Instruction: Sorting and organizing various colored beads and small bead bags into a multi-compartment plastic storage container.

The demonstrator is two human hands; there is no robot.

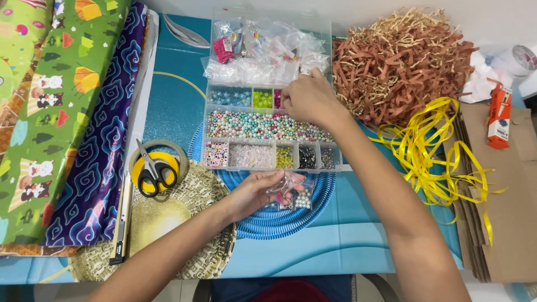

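Head view looks down on a counter (335, 246) under a blue patterned cover. At centre frame lies a clear compartment box (267, 126) of beads, its open lid at the upper middle holding small plastic packets. The right hand (307, 99) reaches over the box's upper row, fingers pinched together at the small compartments beside the green and pink beads; its grip is closed, though what it pinches, if anything, is too small to tell. Below the box, at lower centre, the left hand (254, 193) holds a small clear bag (292, 193) with pearly and pink beads inside, fingers and thumb closed on the bag's upper edge. The bag hangs just above a round blue coiled mat (279, 223), which lies partly beneath the box.

Left of the mat sits a gold round mat (168, 235), and on it a roll of tape (159, 162) with black-handled scissors (152, 170) lying across it. A slim utility knife (120, 223) lies along the gold mat's left edge. Rolls of wrapping paper (67, 112), green cartoon print and dark blue cloud print, fill the left of the frame. At upper right is a heap of brown shredded paper (403, 61); below it a tangle of yellow ribbon (430, 151) spills onto flat brown cardboard (509, 196), where an orange glue tube (499, 114) rests.
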